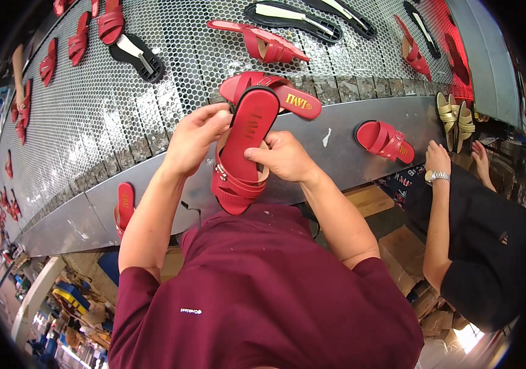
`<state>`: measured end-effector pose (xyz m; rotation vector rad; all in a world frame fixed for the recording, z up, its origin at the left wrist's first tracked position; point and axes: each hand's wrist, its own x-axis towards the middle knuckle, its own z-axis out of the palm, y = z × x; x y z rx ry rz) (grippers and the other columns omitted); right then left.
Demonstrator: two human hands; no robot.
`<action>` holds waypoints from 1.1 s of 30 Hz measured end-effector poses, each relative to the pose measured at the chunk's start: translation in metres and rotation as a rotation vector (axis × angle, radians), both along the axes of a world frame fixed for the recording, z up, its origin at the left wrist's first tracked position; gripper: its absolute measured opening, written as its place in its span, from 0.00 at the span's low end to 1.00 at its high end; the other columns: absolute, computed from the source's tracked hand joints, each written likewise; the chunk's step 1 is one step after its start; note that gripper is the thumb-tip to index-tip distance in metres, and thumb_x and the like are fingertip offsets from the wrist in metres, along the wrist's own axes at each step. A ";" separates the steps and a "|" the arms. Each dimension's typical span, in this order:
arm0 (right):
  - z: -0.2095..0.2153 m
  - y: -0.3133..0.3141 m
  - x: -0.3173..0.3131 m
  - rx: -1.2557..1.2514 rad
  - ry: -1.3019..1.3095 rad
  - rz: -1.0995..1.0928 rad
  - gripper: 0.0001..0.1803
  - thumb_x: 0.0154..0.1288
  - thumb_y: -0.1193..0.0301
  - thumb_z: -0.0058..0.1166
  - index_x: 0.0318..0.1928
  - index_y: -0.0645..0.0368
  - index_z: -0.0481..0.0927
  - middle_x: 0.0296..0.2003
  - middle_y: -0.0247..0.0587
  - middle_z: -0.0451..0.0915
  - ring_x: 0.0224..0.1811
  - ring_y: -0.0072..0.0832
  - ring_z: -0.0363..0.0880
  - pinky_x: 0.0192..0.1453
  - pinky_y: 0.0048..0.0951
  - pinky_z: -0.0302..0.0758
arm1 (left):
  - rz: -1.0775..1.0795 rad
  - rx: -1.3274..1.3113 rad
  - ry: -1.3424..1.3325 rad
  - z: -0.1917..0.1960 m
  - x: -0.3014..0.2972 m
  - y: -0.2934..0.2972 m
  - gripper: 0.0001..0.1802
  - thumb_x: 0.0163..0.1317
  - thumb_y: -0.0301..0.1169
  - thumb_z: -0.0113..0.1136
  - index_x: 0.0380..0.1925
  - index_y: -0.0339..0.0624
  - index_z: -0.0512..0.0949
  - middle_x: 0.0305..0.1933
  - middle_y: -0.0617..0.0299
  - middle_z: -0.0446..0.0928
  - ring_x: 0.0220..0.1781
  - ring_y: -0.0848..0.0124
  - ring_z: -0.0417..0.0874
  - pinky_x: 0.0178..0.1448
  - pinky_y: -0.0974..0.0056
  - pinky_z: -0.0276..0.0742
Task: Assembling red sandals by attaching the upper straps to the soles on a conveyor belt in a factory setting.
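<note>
A red slide sandal with crossed straps and a black sole edge is held up before me, heel end away and toe toward me. My right hand grips its right side, the thumb lying on the insole and the other fingers underneath. At the sandal's left edge, near the heel, my left hand has its fingers bent together; what is between them, if anything, is hidden. Just behind the held sandal, another red sandal rests at the edge of the mesh conveyor, partly covered.
Red sandals and black soles with pale strips lie on the conveyor. Along its metal ledge sit a red sandal to the right and another to the left. A co-worker's hands are near gold sandals at right.
</note>
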<state>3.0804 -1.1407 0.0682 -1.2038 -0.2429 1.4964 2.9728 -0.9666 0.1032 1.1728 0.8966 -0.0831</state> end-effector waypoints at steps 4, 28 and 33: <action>-0.003 -0.003 0.010 -0.002 0.017 -0.044 0.09 0.65 0.72 0.58 0.40 0.66 0.83 0.34 0.34 0.84 0.35 0.18 0.80 0.39 0.23 0.78 | -0.016 -0.207 0.080 -0.012 -0.053 -0.012 0.22 0.72 0.36 0.53 0.58 0.30 0.72 0.51 0.57 0.80 0.49 0.74 0.80 0.55 0.64 0.76; -0.025 -0.007 -0.014 0.071 0.233 -0.137 0.23 0.64 0.78 0.54 0.59 0.66 0.69 0.51 0.37 0.77 0.53 0.22 0.75 0.58 0.27 0.73 | 0.507 -0.388 -0.067 -0.039 -0.037 -0.023 0.18 0.73 0.38 0.47 0.53 0.37 0.75 0.50 0.58 0.80 0.48 0.67 0.81 0.49 0.63 0.74; -0.017 0.131 0.061 0.213 -0.019 -0.147 0.27 0.64 0.73 0.55 0.61 0.69 0.66 0.45 0.38 0.80 0.42 0.24 0.79 0.47 0.29 0.76 | 0.405 0.384 0.203 -0.064 -0.047 0.047 0.31 0.67 0.46 0.56 0.64 0.36 0.67 0.60 0.49 0.74 0.64 0.58 0.73 0.66 0.56 0.67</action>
